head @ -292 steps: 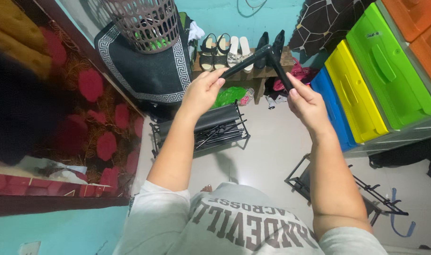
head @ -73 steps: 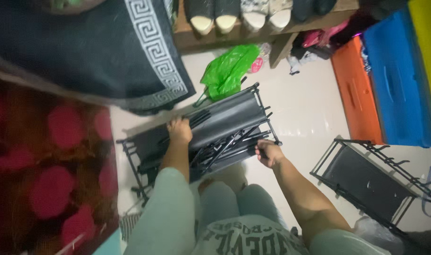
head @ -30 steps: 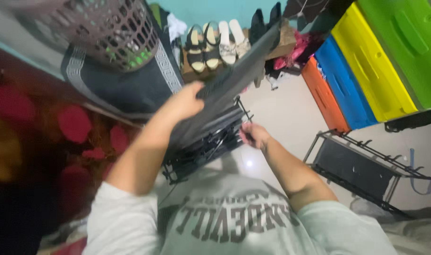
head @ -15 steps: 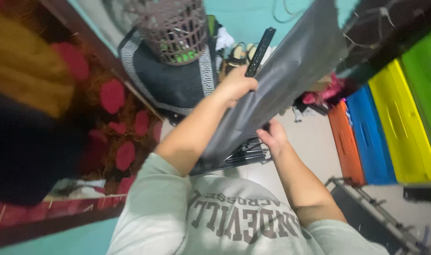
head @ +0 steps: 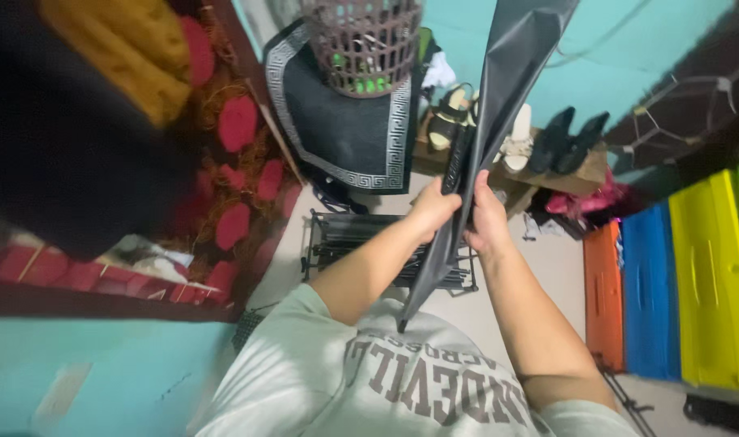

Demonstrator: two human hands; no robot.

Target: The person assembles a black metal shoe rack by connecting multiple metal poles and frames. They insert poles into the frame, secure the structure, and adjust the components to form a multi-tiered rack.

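While the left hand point(head: 436, 206) and right hand point(head: 489, 220) close side by side on the grey fabric panel point(head: 499, 105), its long axis runs chest-to-ceiling — upward, away — above the black metal rack point(head: 345, 243) on the floor.

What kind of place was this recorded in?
Probably a room in a home: shoes on a low wooden shelf, a laundry basket, and bright plastic drawers along a teal wall.

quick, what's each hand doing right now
Left hand: closed on the grey fabric panel, held upright.
Right hand: closed on the same grey fabric panel, right beside the left hand.
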